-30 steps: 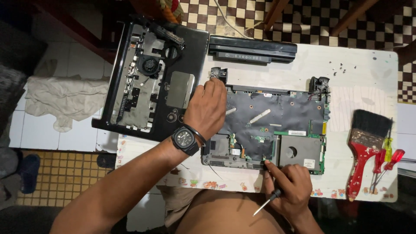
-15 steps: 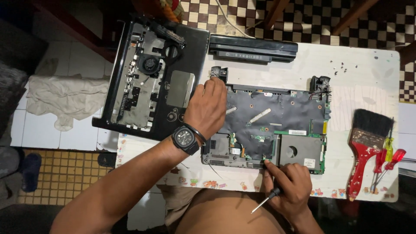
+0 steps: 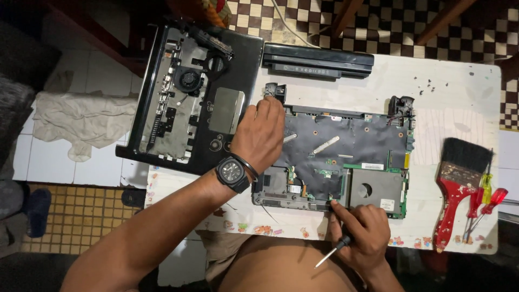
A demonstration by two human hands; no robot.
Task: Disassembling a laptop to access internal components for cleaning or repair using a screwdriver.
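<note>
The left hand (image 3: pixel 263 135) lies palm down on the left end of the board (image 3: pixel 346 143), its fingers spread loosely and flat, holding nothing but pressing on the dark sheet that covers the board. A black watch (image 3: pixel 232 173) sits on that wrist.

The board lies flat in the middle of the white bench (image 3: pixel 459 92), long side running left to right, with a hinge block at each top corner and a green part showing along its near edge.

The right hand (image 3: pixel 363 233) is at the near edge of the board, fingers closed around a small screwdriver (image 3: pixel 332 251). The tool's black handle is in the fist and its thin metal shaft points down and left, away from the board and off the bench edge. The fingertips (image 3: pixel 335 204) touch the board's near edge beside the square metal plate.

Left of the board, half off the bench, lies the open black laptop case (image 3: pixel 186 92), with a fan and a grey pad inside. Just behind the board lies a long black battery (image 3: pixel 318 60). At the right end of the bench, well apart from the board, lie a red-handled brush (image 3: pixel 457 186) and two red screwdrivers (image 3: pixel 484 205). A few loose screws (image 3: pixel 427 84) lie near the far right corner. A pale cloth (image 3: pixel 81 121) lies on the tiled floor to the left.
</note>
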